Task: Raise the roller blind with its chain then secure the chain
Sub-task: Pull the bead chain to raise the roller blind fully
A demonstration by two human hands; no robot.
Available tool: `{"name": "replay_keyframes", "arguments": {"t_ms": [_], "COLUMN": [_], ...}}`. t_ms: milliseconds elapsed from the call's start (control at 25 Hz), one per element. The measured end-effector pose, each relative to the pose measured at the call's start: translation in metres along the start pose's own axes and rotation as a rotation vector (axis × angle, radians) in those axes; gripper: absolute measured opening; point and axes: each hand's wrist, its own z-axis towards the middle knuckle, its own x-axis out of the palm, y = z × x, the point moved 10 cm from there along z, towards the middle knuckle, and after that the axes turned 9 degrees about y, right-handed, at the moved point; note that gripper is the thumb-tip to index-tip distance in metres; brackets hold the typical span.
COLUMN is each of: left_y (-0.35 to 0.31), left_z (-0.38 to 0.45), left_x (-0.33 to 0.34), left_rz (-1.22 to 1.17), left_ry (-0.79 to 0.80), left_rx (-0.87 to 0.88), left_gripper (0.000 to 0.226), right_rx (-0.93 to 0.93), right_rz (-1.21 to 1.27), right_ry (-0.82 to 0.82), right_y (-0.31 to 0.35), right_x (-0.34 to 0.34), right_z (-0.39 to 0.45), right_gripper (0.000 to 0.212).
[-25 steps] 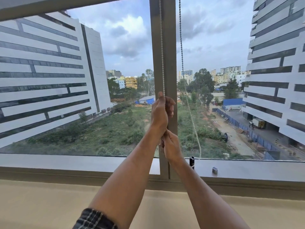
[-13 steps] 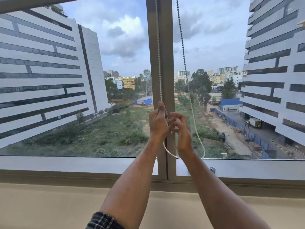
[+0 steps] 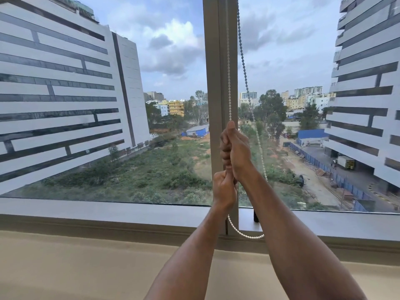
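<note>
The white bead chain (image 3: 245,76) hangs as a loop in front of the window's middle post (image 3: 214,83). Its left strand runs straight down the post into my hands. Its right strand slants down behind my right forearm. The slack bottom of the loop curves just above the sill, between my two forearms. My right hand (image 3: 236,150) is the upper one, fisted around the left strand. My left hand (image 3: 224,188) grips the same strand directly below, touching the right wrist. The blind itself is out of view above.
A small black fitting (image 3: 256,218) stands on the lower window frame (image 3: 108,210) just right of the post, partly behind my right forearm. A wide beige ledge (image 3: 86,263) lies below the frame. Glass panes fill both sides.
My left hand has drawn the strand down from the upper position to the lower one. My right hand has climbed above it and taken a new grip. The loop's bottom hangs lower.
</note>
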Motion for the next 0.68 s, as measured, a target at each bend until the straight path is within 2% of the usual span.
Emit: {"name": "replay_keyframes", "arguments": {"t_ms": [80,160,280,360,520,600,680], "left_y": [0.011,0.021,0.015,-0.002,-0.059,-0.082,-0.095], "left_z": [-0.003,-0.008,-0.011,-0.002,0.035,0.053,0.064], "left_x": [0.002,-0.003,-0.016,-0.021,-0.023,-0.003,0.018], "left_rz": [0.032,0.169,0.473,0.518,0.295,0.137,-0.004], "left_ry": [0.090,0.185,0.295,0.306,0.113,0.127,0.145], "left_rx": [-0.042,-0.057,0.024,0.071,0.096,0.077,0.050], "left_gripper": [0.059,0.047,0.023,0.014,0.040,0.063,0.073], "right_rx": [-0.021,-0.045,-0.059,-0.045,-0.020,0.014,0.037], "right_rz": [-0.033,-0.047,-0.063,-0.062,-0.078,-0.056,-0.080], "right_ry": [-0.017,-0.033,-0.070,-0.094,-0.058,-0.065,-0.089], "right_y": [-0.007,-0.021,-0.045,-0.059,-0.068,-0.071,-0.073], "right_x": [-0.006,-0.012,-0.024,-0.030,-0.029,-0.028,-0.028], "right_z": [-0.011,-0.025,-0.044,-0.054,-0.063,-0.063,-0.062], "right_gripper": [0.055,0.056,0.058,0.056,0.044,0.046,0.048]}}
